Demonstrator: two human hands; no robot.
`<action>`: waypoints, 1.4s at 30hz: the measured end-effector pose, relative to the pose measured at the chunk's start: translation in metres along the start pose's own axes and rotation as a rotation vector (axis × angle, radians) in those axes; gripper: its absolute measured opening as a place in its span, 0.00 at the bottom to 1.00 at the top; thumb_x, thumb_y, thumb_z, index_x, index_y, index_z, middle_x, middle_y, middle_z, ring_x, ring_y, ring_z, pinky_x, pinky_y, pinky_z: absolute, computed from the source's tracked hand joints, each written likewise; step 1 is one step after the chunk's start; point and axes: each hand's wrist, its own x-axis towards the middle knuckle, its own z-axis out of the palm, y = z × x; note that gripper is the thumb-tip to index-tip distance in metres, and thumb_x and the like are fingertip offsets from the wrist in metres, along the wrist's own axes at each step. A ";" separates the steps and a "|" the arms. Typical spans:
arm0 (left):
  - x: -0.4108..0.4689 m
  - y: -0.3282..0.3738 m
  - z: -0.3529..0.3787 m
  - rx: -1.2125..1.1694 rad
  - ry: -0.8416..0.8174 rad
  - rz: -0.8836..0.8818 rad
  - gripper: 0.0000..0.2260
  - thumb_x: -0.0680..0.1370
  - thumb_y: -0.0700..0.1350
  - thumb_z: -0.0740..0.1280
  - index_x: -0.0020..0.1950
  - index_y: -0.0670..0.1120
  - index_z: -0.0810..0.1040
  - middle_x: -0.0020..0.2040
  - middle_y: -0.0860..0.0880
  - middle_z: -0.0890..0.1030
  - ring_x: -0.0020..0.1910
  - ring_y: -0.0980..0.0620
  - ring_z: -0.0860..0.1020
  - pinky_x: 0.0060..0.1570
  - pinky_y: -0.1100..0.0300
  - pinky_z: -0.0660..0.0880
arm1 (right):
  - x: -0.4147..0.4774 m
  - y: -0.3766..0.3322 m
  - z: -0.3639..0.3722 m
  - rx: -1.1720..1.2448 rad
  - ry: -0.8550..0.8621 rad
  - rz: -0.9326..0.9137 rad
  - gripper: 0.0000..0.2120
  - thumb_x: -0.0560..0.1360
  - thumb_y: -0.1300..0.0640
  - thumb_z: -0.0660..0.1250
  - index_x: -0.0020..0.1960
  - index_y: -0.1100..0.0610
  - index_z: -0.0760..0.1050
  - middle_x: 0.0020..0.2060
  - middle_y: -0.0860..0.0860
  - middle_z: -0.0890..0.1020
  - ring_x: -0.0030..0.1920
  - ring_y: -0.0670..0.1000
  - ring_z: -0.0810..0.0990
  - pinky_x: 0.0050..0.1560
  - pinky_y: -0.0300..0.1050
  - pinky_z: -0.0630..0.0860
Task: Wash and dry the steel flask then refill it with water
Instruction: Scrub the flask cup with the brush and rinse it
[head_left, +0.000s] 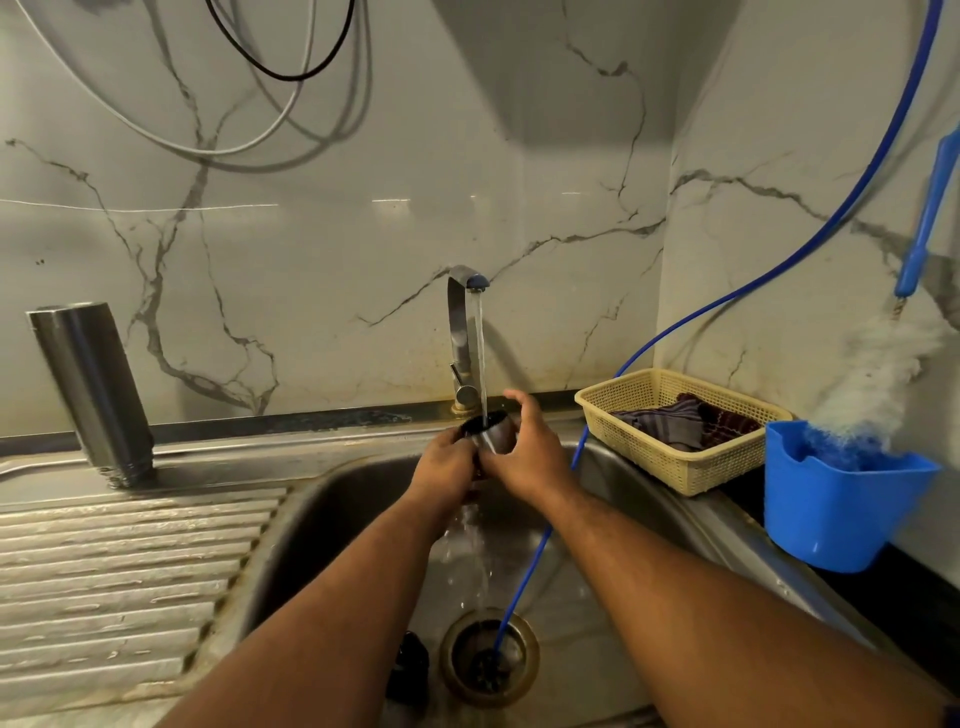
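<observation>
The steel flask (96, 389) stands upside down on the draining board at the left, tilted in this wide view. Over the sink bowl (623, 530) both my hands hold its small steel cap (496, 434), dark inside, under the running tap (465, 332). My left hand (444, 470) grips the cap from the left. My right hand (522, 449) holds it from the right with thumb and lower fingers, the forefinger lifted. Water streams into the cap and spills down toward the drain (488, 657).
A thin blue hose (530, 561) runs from the wall down into the drain. A beige basket (680, 431) with cloths sits right of the sink. A blue holder (841, 509) with a bottle brush (878, 374) stands at far right. A dark object (410, 667) lies in the bowl.
</observation>
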 end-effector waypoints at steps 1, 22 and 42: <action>-0.001 0.002 -0.001 0.054 0.020 0.017 0.12 0.85 0.48 0.58 0.62 0.48 0.78 0.53 0.42 0.83 0.53 0.43 0.82 0.57 0.43 0.80 | 0.000 -0.001 -0.001 0.027 -0.019 0.059 0.33 0.74 0.49 0.75 0.75 0.47 0.64 0.65 0.52 0.77 0.59 0.52 0.78 0.50 0.42 0.77; -0.089 0.024 -0.101 1.004 -0.072 0.313 0.28 0.76 0.53 0.74 0.75 0.55 0.70 0.57 0.53 0.83 0.56 0.54 0.82 0.57 0.58 0.77 | -0.060 -0.092 -0.003 0.045 -0.327 0.185 0.32 0.77 0.40 0.70 0.74 0.53 0.63 0.54 0.57 0.82 0.37 0.52 0.87 0.39 0.46 0.85; -0.085 0.019 -0.171 1.083 -0.001 0.134 0.22 0.79 0.48 0.70 0.73 0.50 0.73 0.67 0.46 0.77 0.65 0.47 0.75 0.64 0.53 0.72 | -0.063 -0.043 0.040 -0.495 -0.574 0.081 0.20 0.75 0.39 0.71 0.60 0.48 0.72 0.52 0.51 0.80 0.44 0.52 0.85 0.45 0.50 0.85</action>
